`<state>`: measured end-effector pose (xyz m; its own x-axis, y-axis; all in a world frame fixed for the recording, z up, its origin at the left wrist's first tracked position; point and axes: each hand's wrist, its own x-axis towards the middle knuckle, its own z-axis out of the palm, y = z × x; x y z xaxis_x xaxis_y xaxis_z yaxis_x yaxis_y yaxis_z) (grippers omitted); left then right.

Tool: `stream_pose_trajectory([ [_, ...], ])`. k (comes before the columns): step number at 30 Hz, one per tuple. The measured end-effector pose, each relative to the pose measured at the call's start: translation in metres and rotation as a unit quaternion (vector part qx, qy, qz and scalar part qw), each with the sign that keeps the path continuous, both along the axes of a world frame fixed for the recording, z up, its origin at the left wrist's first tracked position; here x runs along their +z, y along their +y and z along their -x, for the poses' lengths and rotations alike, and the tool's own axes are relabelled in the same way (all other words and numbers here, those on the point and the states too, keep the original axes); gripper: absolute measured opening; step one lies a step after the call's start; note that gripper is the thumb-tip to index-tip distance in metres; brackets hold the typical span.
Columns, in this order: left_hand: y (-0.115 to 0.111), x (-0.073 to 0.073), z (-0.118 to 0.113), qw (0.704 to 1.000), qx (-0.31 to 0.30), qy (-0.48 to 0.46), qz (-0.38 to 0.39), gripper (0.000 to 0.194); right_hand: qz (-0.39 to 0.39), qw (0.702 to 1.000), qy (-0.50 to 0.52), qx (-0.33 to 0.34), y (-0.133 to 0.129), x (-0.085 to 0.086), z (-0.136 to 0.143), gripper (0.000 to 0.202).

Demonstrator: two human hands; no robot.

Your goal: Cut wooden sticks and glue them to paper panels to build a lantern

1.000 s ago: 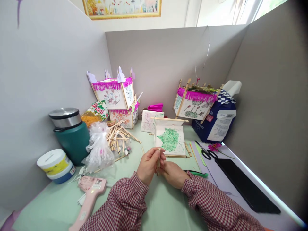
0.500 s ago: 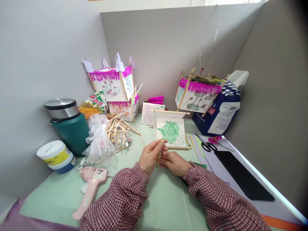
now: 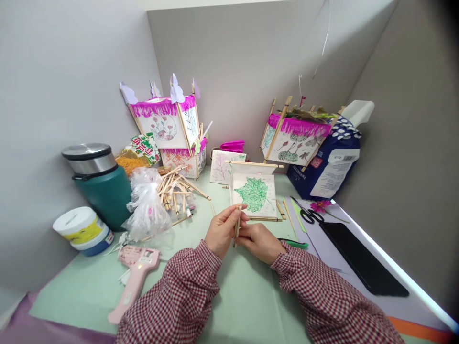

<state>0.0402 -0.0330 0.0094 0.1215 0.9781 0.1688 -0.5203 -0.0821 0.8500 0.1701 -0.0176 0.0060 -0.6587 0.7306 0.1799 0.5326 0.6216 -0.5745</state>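
My left hand (image 3: 223, 231) pinches the upper part of some short wooden sticks (image 3: 237, 224), held nearly upright; how many is hard to tell. My right hand (image 3: 261, 242) has its fingers closed around their lower part, touching my left fingers. Just beyond both hands stands a white panel with a green leaf print (image 3: 255, 196), with wooden sticks along its top and bottom edges. A loose pile of wooden sticks (image 3: 175, 188) lies to the left, beside a clear plastic bag (image 3: 147, 205).
A pink glue gun (image 3: 136, 277), white tub (image 3: 83, 229) and green flask (image 3: 103, 191) stand or lie left. Paper lanterns (image 3: 167, 126) (image 3: 296, 141) are behind. Scissors (image 3: 311, 216), a black phone-like slab (image 3: 362, 258) and a blue bag (image 3: 326, 162) are right.
The sticks between my fingers have turned slightly, showing a gap between them. My hands stay together in nearly the same place. The view has shifted a little.
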Motion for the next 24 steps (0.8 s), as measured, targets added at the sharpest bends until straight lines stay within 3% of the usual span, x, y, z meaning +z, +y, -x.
stream_pose_trajectory([
  [24, -0.004, 0.0027, -0.0038, 1.0, -0.002, -0.015, 0.002, 0.033, -0.002, 0.998, -0.028, -0.051, -0.0043, 0.0005, 0.0026, 0.013],
])
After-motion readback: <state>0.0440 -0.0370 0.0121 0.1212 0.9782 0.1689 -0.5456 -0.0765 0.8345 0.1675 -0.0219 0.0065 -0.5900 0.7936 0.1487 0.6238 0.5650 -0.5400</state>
